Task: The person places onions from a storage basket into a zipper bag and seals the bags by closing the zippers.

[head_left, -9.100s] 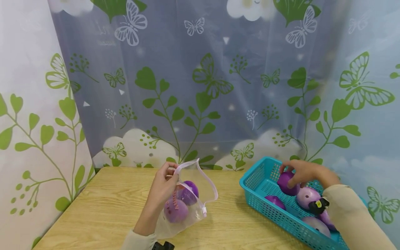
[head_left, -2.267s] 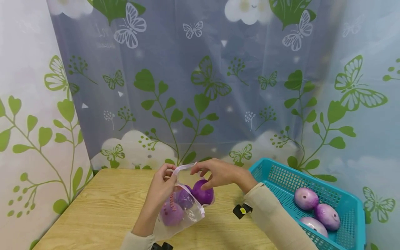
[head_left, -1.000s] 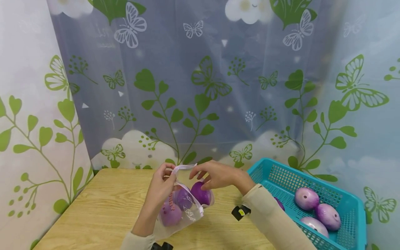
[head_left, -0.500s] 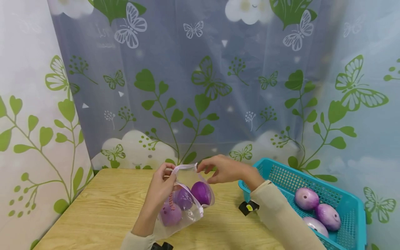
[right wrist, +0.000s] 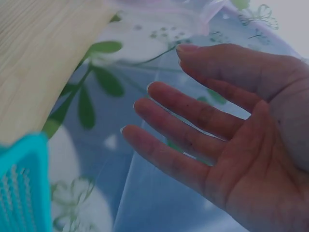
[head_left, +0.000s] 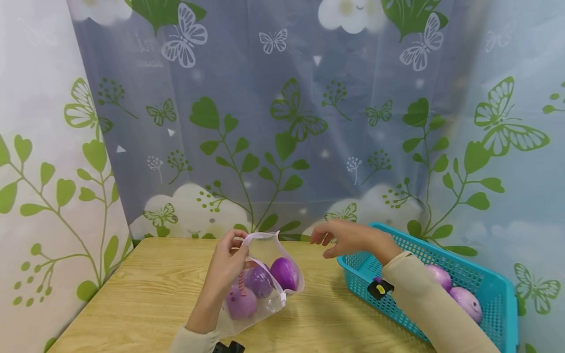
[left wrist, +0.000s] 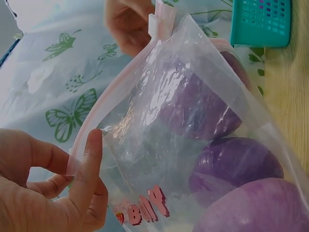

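My left hand [head_left: 230, 257] pinches the pink-edged mouth of a clear zip bag [left wrist: 140, 140], which has a slider and printed red lettering. The bag's mouth gapes to the right. Three purple onions lie inside: a pale onion [head_left: 241, 302] at the bottom, a darker onion [head_left: 260, 281] above it, and a deep purple onion [head_left: 284, 273] near the mouth. Holding nothing, my right hand [head_left: 346, 239] hovers between the bag and the basket's left end. Its fingers are spread and loosely bent in the right wrist view [right wrist: 231, 130].
A turquoise perforated basket [head_left: 375, 294] stands at the table's right side, partly covered by my right sleeve. Pale purple onions [head_left: 466, 303] lie in it. The wooden table [head_left: 163, 279] ends at a patterned curtain [head_left: 282, 162] behind and at both sides.
My right hand took a deep purple onion from the basket, put it in the bag and let go. It has since drawn back rightward towards the basket. My left hand still holds the bag.
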The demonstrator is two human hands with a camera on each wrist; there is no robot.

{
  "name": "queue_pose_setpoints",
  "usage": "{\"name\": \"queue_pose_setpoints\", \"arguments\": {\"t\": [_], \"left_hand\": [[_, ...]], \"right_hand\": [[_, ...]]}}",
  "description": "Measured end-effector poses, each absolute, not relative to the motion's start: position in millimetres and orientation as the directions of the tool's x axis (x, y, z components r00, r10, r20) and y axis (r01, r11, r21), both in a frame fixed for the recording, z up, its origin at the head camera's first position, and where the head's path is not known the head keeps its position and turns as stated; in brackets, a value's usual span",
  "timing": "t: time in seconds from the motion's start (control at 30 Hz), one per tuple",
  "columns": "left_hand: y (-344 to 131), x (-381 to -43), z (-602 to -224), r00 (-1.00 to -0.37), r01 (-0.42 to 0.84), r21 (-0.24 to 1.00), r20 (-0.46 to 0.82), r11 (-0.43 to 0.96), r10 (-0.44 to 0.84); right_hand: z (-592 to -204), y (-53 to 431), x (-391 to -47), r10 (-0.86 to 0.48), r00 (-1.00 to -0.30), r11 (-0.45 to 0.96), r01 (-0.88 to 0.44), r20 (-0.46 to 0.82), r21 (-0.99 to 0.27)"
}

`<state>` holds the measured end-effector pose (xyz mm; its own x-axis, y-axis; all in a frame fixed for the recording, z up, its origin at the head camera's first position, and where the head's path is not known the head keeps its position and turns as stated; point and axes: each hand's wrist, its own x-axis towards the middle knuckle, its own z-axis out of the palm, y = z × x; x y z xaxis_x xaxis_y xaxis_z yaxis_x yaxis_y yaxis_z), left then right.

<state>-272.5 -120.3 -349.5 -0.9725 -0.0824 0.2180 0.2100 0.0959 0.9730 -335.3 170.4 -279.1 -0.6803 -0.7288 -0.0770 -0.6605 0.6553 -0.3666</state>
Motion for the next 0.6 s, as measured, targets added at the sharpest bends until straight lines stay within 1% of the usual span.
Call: {"name": "queue_pose_setpoints", "arguments": {"t": [0.1,0.3,0.4,0.53,0.6], "left_hand": [[-120,-272,-350,-0.973,0.207,0.973,0.215,0.098,-0.082],[-119,-273,-350,-0.973,0.207,0.973,0.215,0.102,-0.079],[-119,-273,-350,-0.973,0.206,0.973,0.214,0.104,-0.08],[-119,-272,-350,-0.974,0.205,0.972,0.214,0.112,-0.079],[-118,-272,-351,-0.974,0.203,0.972,0.213,0.117,-0.078]], "right_hand": [[-281,188,-336,-0.691,-0.713,0.698,-0.619,-0.115,-0.359],[-283,224,-338,-0.669,-0.732,0.716,-0.589,-0.128,-0.374],[-283,241,-338,-0.641,-0.754,0.742,-0.559,-0.144,-0.37],[-284,263,-339,-0.579,-0.797,0.797,-0.508,-0.174,-0.326],[-288,273,-341,-0.567,-0.803,0.807,-0.499,-0.181,-0.316]]}}
